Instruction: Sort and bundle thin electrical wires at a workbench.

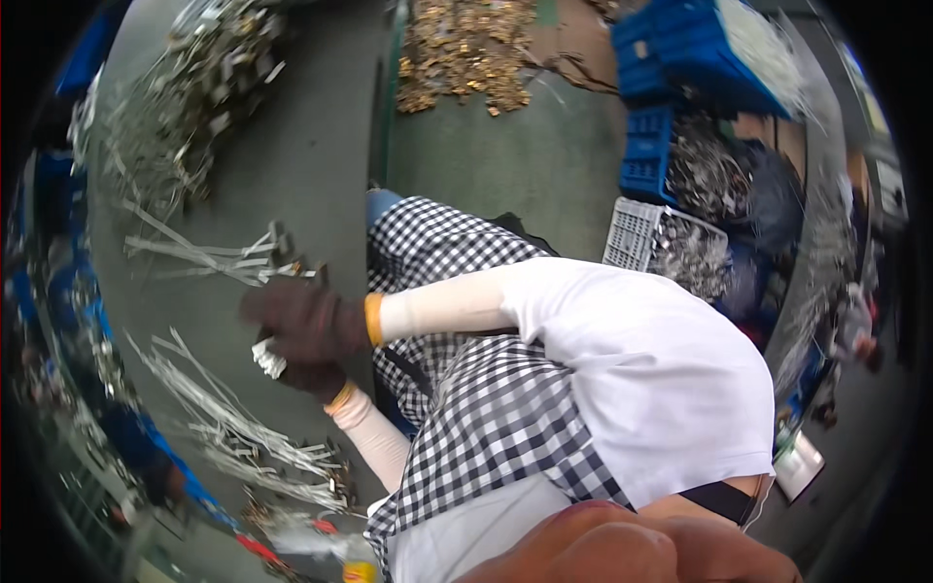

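My two hands, in dark brown gloves with yellow cuffs, are close together over the grey-green table. My left hand is the lower one and is closed round a small bundle of white strips, whose ends poke out past the fingers. My right hand lies just above and partly over it, its fingers smeared by motion. Beyond the right hand, several flat pale cables with small connector ends lie loosely crossed. Nearer the left forearm is a longer spread of white flat cables, their connector ends toward me.
A tangled heap of cables and metal parts covers the table's far end. Many small gold-coloured pieces lie behind a raised edge. Blue crates and a white crate hold scrap. A yellow-labelled container stands near the lower edge.
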Demonstrator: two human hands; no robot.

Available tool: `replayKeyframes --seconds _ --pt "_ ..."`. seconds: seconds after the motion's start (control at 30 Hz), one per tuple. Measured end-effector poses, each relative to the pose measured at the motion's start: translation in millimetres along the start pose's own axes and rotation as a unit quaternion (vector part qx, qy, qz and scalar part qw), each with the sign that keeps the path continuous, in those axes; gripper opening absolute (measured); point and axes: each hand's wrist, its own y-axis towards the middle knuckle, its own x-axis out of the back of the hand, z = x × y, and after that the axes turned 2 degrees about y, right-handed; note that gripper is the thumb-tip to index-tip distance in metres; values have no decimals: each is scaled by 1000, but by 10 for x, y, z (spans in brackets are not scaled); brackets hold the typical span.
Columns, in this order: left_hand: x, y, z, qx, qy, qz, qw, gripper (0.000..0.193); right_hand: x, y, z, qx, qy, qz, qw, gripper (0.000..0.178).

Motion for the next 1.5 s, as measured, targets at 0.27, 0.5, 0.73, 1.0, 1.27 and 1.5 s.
replayKeyframes --seconds 0.27,0.5,0.73,1.0,1.27,1.5 --pt "-437 -131 -17 -233 11 3 972 42 -92 -69 -123 383 102 239 886 27" --pt "-427 -993 443 -248 108 -84 959 42 -182 -275 -84 417 96 313 848 20" --pt "-593 -1260 945 -107 220 -171 954 43 -494 -350 165 435 149 373 806 33" --pt "760 -255 -197 108 -900 -175 384 17 -552 78 16 309 187 129 924 34" --pt "947 -308 -395 -28 -593 -179 785 26 -182 286 299 -96 455 415 782 37" --pt "854 -198 -123 -241 -203 -86 945 57 -285 615 319 271 235 646 674 31"
